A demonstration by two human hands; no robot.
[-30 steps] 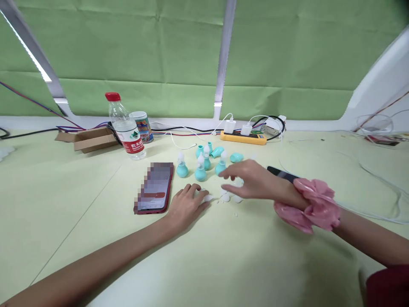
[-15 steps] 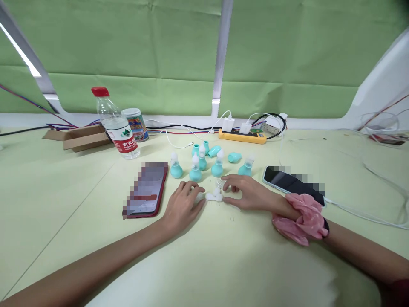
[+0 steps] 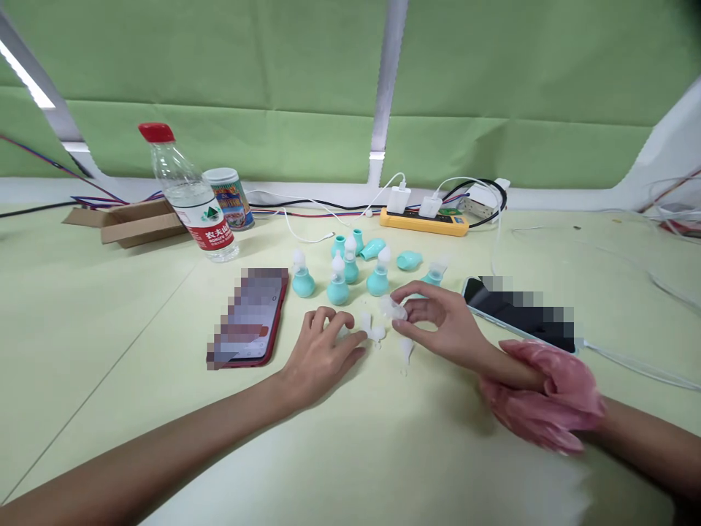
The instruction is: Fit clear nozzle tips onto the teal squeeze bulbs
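While the right hand point(image 3: 438, 321) is holding a translucent piece point(image 3: 393, 308) between thumb and fingertips, its fingers are curving around an open gap in the palm. The piece is sitting at the left end of that grip, just above the counter point(image 3: 350, 453); its long axis, as far as blur allows, is running from far left to near right, into the fingers. The left hand point(image 3: 323, 351) is resting farther left, half open and palm down, its thumb standing apart from the bent fingers. Something pale is showing under the fingers, but I cannot tell whether it is being held. Between the hands, small white pieces point(image 3: 377, 333) are lying loose, nearer the left fingertips; one more pale piece point(image 3: 406, 351) is lying on the near side of the right thumb. Beyond, on the far side, five teal bulbs point(image 3: 338, 293) with pale tops are standing upright, the rightmost partly behind the right hand. Farther still, two teal pieces point(image 3: 373, 249) are lying on their sides. A red-cased phone point(image 3: 249, 321) is lying left of the left hand, a dark phone point(image 3: 520, 314) right of the right hand.
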